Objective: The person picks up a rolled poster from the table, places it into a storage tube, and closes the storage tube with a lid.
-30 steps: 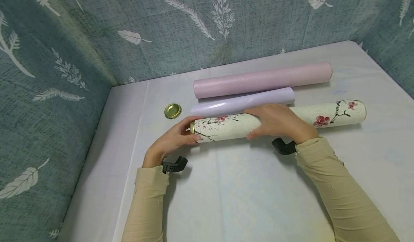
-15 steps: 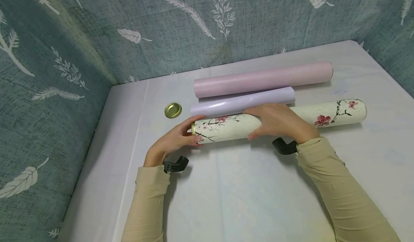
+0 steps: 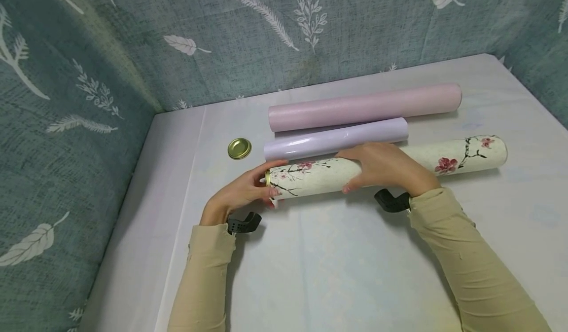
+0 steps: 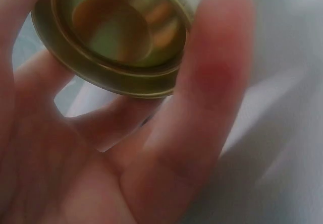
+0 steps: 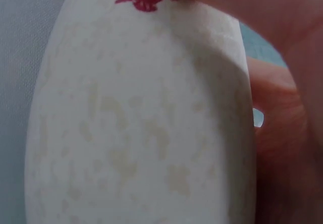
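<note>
A long white roll with red blossoms and dark branches (image 3: pixel 317 178) lies across the table, its left end fitted with a gold metal lid (image 3: pixel 267 177). Around that end my left hand (image 3: pixel 241 190) curls, thumb on the near side and a finger over the top. In the left wrist view, the gold lid (image 4: pixel 113 30) shows its recessed face between the thumb and fingers. My right hand (image 3: pixel 383 166) grips the roll near its middle from above. The right wrist view has the patterned roll (image 5: pixel 141 118) close up, with part of the right hand (image 5: pixel 282 98) beside it.
A second gold lid (image 3: pixel 239 148) lies flat on the table, left of the rolls. Behind the floral roll are a glossy lilac roll (image 3: pixel 337 138) and a longer pink roll (image 3: pixel 364 107). Leaf-patterned cloth (image 3: pixel 248 41) hangs behind and at the sides.
My left fingers have shifted slightly farther over the floral roll's lidded end. The right hand keeps its grip in the same spot, and the whole head view has drifted a little.
</note>
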{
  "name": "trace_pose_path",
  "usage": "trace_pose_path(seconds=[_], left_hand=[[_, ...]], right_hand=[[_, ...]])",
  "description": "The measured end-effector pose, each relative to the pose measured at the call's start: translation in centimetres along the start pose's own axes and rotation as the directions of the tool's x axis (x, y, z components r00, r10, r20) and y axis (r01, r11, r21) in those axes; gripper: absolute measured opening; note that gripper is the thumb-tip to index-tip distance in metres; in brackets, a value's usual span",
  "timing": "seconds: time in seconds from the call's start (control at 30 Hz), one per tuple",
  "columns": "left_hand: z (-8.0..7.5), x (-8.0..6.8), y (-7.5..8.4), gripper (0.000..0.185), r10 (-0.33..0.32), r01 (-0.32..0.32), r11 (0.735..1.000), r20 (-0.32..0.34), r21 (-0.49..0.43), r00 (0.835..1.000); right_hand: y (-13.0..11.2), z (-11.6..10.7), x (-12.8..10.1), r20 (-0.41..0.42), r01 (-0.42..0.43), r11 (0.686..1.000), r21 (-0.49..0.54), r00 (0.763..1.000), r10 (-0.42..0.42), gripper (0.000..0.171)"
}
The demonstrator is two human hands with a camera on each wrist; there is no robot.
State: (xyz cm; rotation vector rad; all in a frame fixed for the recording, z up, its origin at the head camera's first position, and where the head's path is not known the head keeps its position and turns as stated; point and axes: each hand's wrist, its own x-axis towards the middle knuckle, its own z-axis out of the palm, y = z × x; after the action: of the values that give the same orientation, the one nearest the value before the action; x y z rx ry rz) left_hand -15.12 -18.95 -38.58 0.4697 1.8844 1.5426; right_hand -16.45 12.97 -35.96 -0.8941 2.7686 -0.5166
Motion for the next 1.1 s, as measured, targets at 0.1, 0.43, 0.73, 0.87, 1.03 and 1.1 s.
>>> trace_pose_path(seconds=[0.1, 0.43, 0.73, 0.87, 1.03, 1.1], left_hand=[[0.0, -0.3, 0.4, 0.066, 0.008, -0.008, 1.0, 0.009, 0.018, 1.0], [-1.0, -0.4, -0.8, 0.056, 0.051, -0.04, 0.993, 0.092, -0.114, 0.994], [-1.1, -0.5, -1.2, 0.053, 0.021, -0.02, 0.999, 0.041, -0.037, 0.999], [-1.1, -0.5, -1.4, 0.053, 0.022, -0.021, 0.999, 0.036, -0.026, 0.999], [-1.1, -0.4, -1.5, 0.053, 0.017, -0.015, 0.999, 0.04, -0.037, 0.999], [-1.1, -0.4, -1.5, 0.053, 0.008, -0.006, 0.999, 0.035, -0.033, 0.999]], right_hand=[[-0.1, 0.0, 0.0, 0.008, -0.011, 1.0, -0.002, 1.0, 0.011, 0.076], [0.1, -0.7, -0.3, 0.008, -0.012, 1.0, 0.023, 1.0, 0.012, 0.077], [-0.1, -0.5, -0.3, 0.012, -0.008, 1.0, 0.017, 1.0, 0.008, 0.076], [-0.2, -0.4, -0.2, 0.017, -0.013, 1.0, 0.007, 1.0, 0.013, 0.076], [-0.1, -0.3, -0.1, 0.024, -0.016, 1.0, -0.009, 1.0, 0.016, 0.077], [-0.1, -0.3, -0.1, 0.025, -0.015, 1.0, -0.011, 1.0, 0.015, 0.078]])
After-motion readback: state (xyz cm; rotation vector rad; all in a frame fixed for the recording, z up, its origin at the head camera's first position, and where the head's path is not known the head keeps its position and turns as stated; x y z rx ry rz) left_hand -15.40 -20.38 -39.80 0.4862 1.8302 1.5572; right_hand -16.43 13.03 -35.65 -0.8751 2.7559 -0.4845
